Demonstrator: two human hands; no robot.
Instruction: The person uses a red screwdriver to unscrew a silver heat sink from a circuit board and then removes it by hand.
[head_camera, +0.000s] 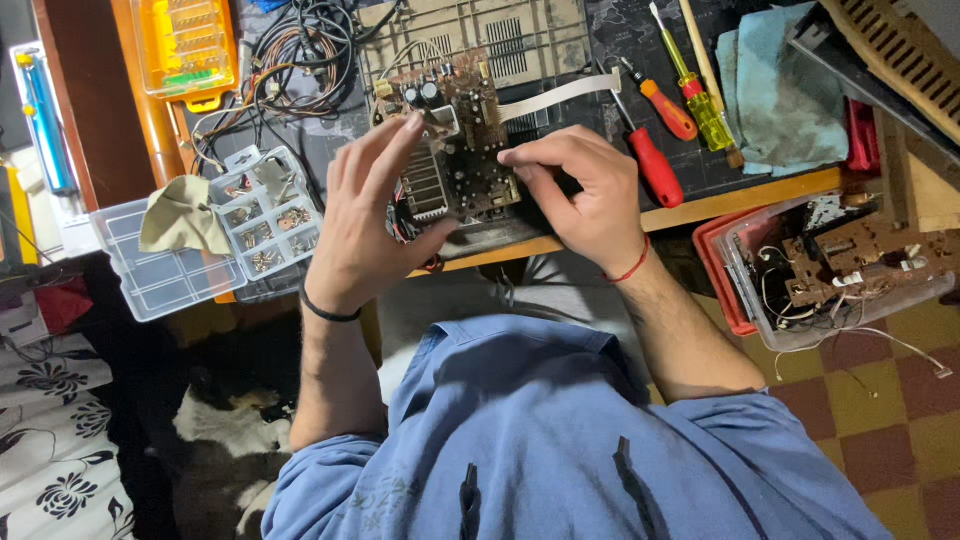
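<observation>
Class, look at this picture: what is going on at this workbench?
A person holds a brown circuit board over the desk edge with both hands. The left hand grips its left side, the right hand its right. Screwdrivers lie to the right, a clear parts organizer to the left.

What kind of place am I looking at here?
Likely a home electronics repair bench: both hands hold a circuit board, screwdrivers lie on the desk, and a clear parts organizer sits alongside.
</observation>
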